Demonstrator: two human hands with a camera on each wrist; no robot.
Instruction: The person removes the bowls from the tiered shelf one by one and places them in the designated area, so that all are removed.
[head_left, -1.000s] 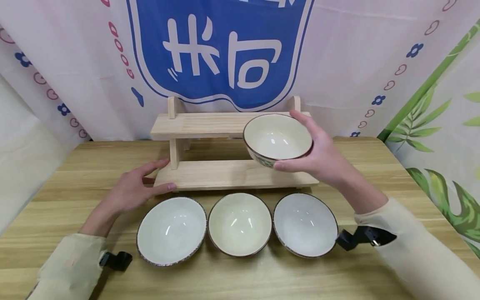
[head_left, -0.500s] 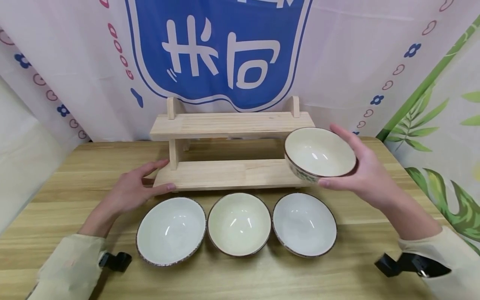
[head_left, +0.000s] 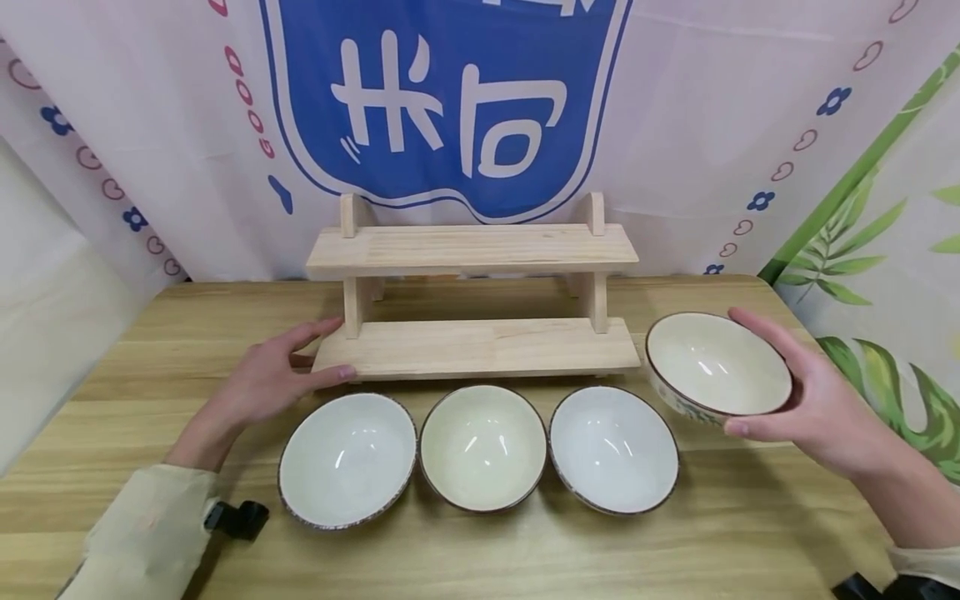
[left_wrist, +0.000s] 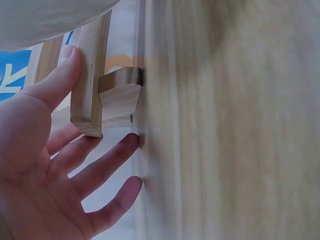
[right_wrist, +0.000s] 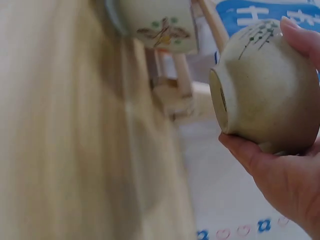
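Note:
My right hand point(head_left: 832, 408) grips a cream bowl point(head_left: 716, 367) by its right side, thumb at the front and fingers behind. This bowl has a dark rim and is held up to the right of the two-tier wooden shelf point(head_left: 472, 348). In the right wrist view the bowl's foot and green painted pattern show, clear of the table. My left hand point(head_left: 258, 379) holds the left end of the shelf's lower board, thumb on the front and fingers around the back. The left wrist view shows that hand point(left_wrist: 55, 165) with the board's end point(left_wrist: 86, 100) between thumb and fingers.
Three bowls stand in a row before the shelf: a white bowl point(head_left: 345, 462) at left, a cream bowl point(head_left: 483, 450) in the middle, another white bowl point(head_left: 615, 450) at right. Behind the wooden table point(head_left: 480, 558) hangs a printed curtain point(head_left: 675, 125).
My right hand has carried the cream bowl from in front of the shelf's boards rightward and down, past the shelf's right end. The left hand and the row of bowls stay in place.

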